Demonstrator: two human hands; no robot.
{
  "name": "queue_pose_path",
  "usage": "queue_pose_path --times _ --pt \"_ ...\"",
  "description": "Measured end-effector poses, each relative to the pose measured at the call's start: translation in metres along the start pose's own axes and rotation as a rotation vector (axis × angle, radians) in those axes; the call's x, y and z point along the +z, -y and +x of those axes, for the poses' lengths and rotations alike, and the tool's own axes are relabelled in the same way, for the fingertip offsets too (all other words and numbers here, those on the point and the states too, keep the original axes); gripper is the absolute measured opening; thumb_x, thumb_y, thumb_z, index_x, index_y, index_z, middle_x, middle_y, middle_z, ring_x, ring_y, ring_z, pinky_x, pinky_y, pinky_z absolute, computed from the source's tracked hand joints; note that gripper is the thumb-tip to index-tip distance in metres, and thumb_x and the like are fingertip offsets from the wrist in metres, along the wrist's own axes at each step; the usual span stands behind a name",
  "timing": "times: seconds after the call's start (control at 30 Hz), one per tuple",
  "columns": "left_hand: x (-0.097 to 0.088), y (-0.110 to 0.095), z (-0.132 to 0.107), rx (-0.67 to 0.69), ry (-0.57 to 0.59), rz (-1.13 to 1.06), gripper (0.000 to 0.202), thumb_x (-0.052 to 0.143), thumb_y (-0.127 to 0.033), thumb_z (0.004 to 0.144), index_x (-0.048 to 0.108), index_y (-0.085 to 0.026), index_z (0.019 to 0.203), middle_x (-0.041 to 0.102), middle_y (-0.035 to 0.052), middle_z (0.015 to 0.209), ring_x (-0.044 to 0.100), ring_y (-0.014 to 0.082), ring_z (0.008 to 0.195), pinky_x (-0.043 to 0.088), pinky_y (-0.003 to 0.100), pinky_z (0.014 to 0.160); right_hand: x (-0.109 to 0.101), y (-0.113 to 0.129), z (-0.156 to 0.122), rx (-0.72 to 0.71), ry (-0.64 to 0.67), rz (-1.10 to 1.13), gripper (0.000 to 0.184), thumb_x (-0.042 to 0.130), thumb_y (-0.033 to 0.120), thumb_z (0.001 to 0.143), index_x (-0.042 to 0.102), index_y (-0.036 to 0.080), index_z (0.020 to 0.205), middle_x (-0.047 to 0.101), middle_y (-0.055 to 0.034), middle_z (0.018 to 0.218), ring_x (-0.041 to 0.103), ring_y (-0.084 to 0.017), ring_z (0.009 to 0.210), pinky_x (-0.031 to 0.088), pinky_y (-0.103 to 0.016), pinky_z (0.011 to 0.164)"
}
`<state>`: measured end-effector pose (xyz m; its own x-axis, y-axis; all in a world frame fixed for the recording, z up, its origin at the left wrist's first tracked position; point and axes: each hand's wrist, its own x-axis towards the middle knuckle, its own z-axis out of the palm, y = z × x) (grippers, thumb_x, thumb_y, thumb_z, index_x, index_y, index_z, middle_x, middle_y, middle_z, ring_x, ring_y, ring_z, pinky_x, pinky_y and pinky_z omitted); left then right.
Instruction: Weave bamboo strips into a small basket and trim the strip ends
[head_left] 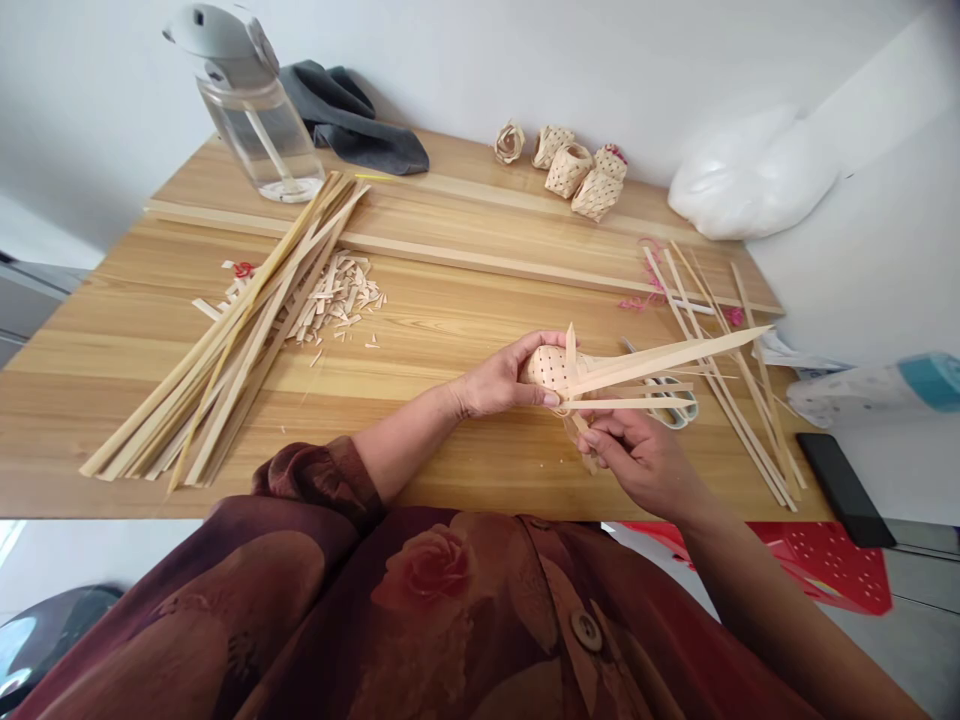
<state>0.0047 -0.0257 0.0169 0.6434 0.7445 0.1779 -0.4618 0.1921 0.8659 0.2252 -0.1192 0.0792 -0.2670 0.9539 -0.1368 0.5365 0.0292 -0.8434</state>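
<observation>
My left hand (507, 382) is wrapped round a small woven basket (549, 368) made of pale flat strips, its thumb pressed along the near side. Several long loose strip ends (664, 362) fan out from the basket toward the right. Just below them, my right hand (637, 455) pinches a short strip end (583, 440) at the basket's edge between thumb and fingers. Scissors (673, 402) with pale handles lie on the table behind the strips, partly covered by them.
At left, a bundle of long strips (247, 330) lies beside a heap of offcuts (341, 295). A water bottle (259, 120), dark cloth (352, 120), several small woven baskets (570, 170) and a white bag (750, 180) line the back. More strips (739, 390) and a phone (846, 488) are at right.
</observation>
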Motion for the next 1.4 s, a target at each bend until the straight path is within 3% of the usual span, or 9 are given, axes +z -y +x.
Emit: queue_pose_path --times 0.47,0.7,1.07,1.4 --pt "0.000 0.002 -0.001 0.026 0.052 0.078 0.081 0.091 -0.029 0.071 0.051 -0.022 0.141 0.065 0.0101 0.117 0.064 0.0180 0.097 0.051 0.032 0.089 0.012 -0.002 0.004 0.029 -0.067 0.005 0.021 0.062 0.037 0.096 0.068 0.018 0.088 0.070 -0.0024 0.071 0.052 -0.012 0.054 0.040 -0.028 0.053" --pt "0.002 -0.002 -0.001 0.035 0.041 0.127 0.083 0.090 -0.027 0.071 0.049 -0.021 0.143 0.064 0.0088 0.114 0.062 0.0186 0.099 0.050 0.031 0.088 0.014 0.006 0.007 -0.037 -0.116 0.021 0.018 0.066 0.034 0.091 0.070 0.018 0.082 0.071 -0.0044 0.068 0.065 -0.017 0.065 0.049 -0.030 0.064" --pt "0.012 -0.002 -0.005 0.003 -0.076 0.093 0.071 0.086 -0.027 0.072 0.047 -0.022 0.131 0.058 0.0021 0.101 0.057 0.0144 0.087 0.048 0.029 0.082 0.021 0.011 0.000 0.153 -0.202 0.186 0.030 0.076 0.046 0.084 0.069 0.018 0.092 0.073 -0.0038 0.068 0.055 -0.012 0.049 0.046 -0.026 0.048" --pt "0.013 -0.008 -0.006 -0.032 -0.011 0.181 0.072 0.086 -0.028 0.073 0.044 -0.022 0.133 0.057 0.0007 0.095 0.055 0.0144 0.086 0.046 0.028 0.079 0.024 0.012 -0.001 0.226 -0.207 0.231 0.038 0.081 0.052 0.079 0.068 0.017 0.088 0.073 -0.0051 0.067 0.058 -0.012 0.048 0.050 -0.026 0.047"
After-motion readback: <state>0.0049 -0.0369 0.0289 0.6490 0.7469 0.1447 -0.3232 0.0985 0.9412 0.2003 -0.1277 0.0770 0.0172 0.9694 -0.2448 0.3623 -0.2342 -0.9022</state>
